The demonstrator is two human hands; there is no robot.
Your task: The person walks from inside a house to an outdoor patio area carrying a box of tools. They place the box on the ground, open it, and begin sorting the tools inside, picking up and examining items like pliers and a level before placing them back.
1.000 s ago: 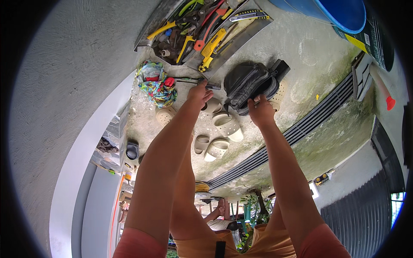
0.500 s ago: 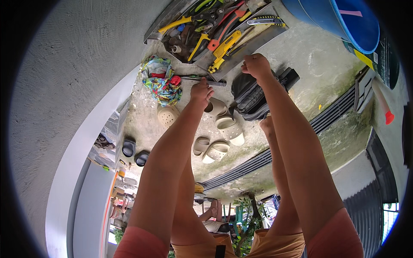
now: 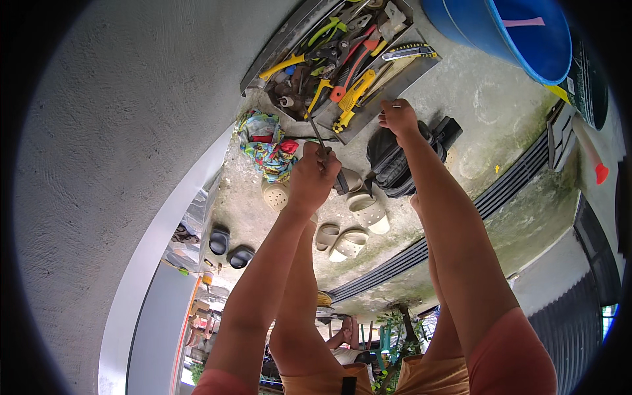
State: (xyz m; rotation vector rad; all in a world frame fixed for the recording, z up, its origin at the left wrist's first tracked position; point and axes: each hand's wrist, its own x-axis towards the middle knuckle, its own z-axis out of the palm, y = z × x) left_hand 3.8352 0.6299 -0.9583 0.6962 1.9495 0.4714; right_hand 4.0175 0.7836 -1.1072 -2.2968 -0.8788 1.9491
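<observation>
My left hand [image 3: 313, 176] is closed round a dark tool with a thin shaft [image 3: 315, 128]. The shaft points up toward the toolbox, and a wider dark end [image 3: 342, 182] sticks out below my fingers; its exact kind is unclear. My right hand [image 3: 399, 120] is curled closed above the black bag [image 3: 395, 161], near the toolbox's lower edge. Whatever its fingers pinch, if anything, is too small to make out. Ahead, the grey metal toolbox [image 3: 399, 82] holds pliers [image 3: 280, 68], a yellow utility knife [image 3: 359, 90] and several other hand tools. Left of it lies a colourful patterned cloth [image 3: 273, 158].
Beige clogs [image 3: 368, 212] and smaller beige sandals [image 3: 347, 245] stand on the concrete floor below my hands. Black slippers [image 3: 219, 241] lie farther left. A blue bucket [image 3: 471, 29] stands at upper right. A drain grate [image 3: 500, 191] crosses the floor; a rough wall [image 3: 131, 118] rises at left.
My left hand has raised the dark tool and turned its shaft upward, away from beside the cloth. My right hand stays closed near the bag. The whole view has shifted slightly.
</observation>
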